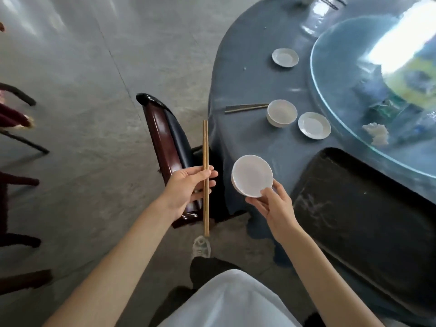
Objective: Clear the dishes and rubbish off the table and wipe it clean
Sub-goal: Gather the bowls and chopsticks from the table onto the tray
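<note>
Far left: chair legs [22,142] on bare concrete floor [94,67]. Left of centre: left hand [188,187], palm up, fingers curled round a pair of chopsticks [206,175] held upright near mid-length, tips aligned, clear of the table. Behind it: dark wooden chair [162,142] pushed against the tablecloth edge. Centre: right hand [273,206] pinching the near rim of a white bowl [252,175], thumb on top, fingers beneath, bowl tilted toward the camera and off the table edge. Right of centre, on the blue-grey table [247,79]: second pair of chopsticks [246,108], another bowl [281,112], two small saucers [285,57] [314,125], a few crumbs. Lower right: black tray [368,220], bare, resting on the table's near edge. Far right: glass turntable [354,55] bearing a crumpled tissue [377,134] and packaging, blurred.

Step in hand, by judgement: transfer of held items to the tray. Best done by levelling the bowl before release, setting it toward a tray corner to leave stacking room, then laying chopsticks flat and parallel along one wall to prevent rolling. Rim pinch shallow; slip possible if tilted further.
</note>
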Demonstrator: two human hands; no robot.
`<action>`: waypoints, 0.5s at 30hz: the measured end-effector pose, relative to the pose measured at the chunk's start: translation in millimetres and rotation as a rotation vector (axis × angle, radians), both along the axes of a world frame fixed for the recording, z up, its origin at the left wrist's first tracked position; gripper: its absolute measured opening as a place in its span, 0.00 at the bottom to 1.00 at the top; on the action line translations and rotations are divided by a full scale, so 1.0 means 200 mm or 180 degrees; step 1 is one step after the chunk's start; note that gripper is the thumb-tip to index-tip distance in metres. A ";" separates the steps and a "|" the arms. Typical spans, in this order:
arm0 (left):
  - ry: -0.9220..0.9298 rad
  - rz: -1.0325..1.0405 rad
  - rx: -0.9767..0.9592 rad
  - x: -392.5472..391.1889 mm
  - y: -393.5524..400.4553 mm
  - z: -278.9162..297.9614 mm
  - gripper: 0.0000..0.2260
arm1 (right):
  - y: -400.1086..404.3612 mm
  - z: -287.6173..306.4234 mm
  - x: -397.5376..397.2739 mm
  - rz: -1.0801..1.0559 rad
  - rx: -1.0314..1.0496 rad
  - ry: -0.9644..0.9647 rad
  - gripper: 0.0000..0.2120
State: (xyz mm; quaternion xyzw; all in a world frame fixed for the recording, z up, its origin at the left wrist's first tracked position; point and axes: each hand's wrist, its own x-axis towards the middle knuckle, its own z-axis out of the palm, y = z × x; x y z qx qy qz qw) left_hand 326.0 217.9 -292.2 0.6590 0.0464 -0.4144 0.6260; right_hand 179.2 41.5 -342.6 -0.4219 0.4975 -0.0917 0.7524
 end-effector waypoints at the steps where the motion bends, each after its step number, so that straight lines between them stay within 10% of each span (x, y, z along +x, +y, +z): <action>1: -0.0027 -0.0122 0.0012 0.09 -0.03 0.01 0.09 | -0.01 0.02 0.06 -0.0122 0.0008 -0.0046 0.23; 15: -0.1797 -0.2257 0.0686 1.25 -1.16 -0.27 0.03 | -0.57 0.05 0.65 -0.1956 -0.0277 -0.0127 0.21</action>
